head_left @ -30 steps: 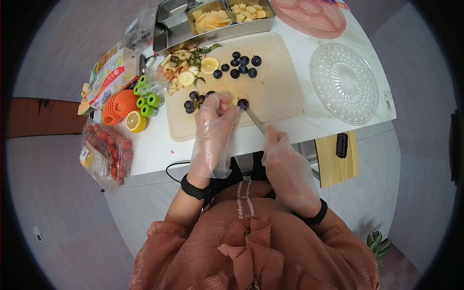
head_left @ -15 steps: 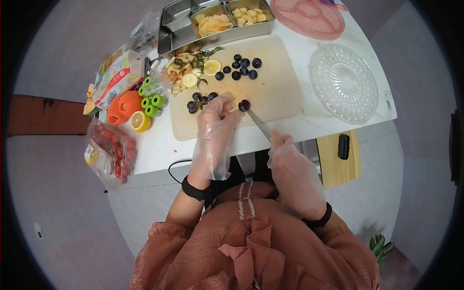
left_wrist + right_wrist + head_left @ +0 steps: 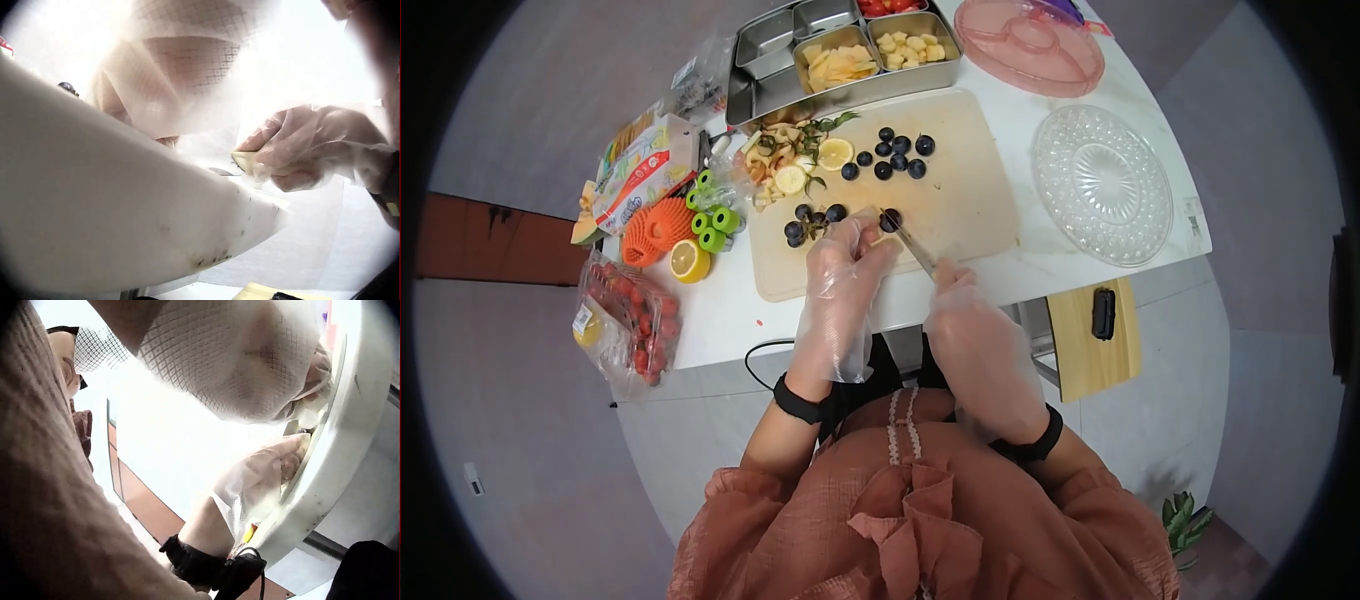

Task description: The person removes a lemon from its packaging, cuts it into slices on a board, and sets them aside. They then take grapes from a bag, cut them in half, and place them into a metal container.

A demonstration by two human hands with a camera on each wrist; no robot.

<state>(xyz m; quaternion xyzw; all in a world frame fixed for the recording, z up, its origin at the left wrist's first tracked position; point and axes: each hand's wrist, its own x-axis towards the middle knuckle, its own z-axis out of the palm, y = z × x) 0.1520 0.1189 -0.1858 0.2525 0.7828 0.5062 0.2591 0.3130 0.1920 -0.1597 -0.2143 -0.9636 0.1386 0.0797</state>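
Fingers of my right hand (image 3: pixel 988 358) curl round the knife (image 3: pixel 916 252); my left hand's (image 3: pixel 841 284) bend, pinching what I cannot tell. Beyond the cutting board (image 3: pixel 968 215), the steel tray's (image 3: pixel 870 97) 3 filled tins (image 3: pixel 868 38) hold yellow slices (image 3: pixel 840 68), pale chunks (image 3: pixel 910 49), red fruit (image 3: pixel 890 7). The dark grape (image 3: pixel 890 220) sits at the blade.

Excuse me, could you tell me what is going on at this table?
A person wearing clear plastic gloves is working with fruit. The right hand holds a knife, its blade at a dark round fruit on the cutting board. The curled fingers of the left hand are close beside that fruit; whether they hold anything is unclear. More whole dark fruits lie on the board, and pale cut pieces sit in the metal tray.
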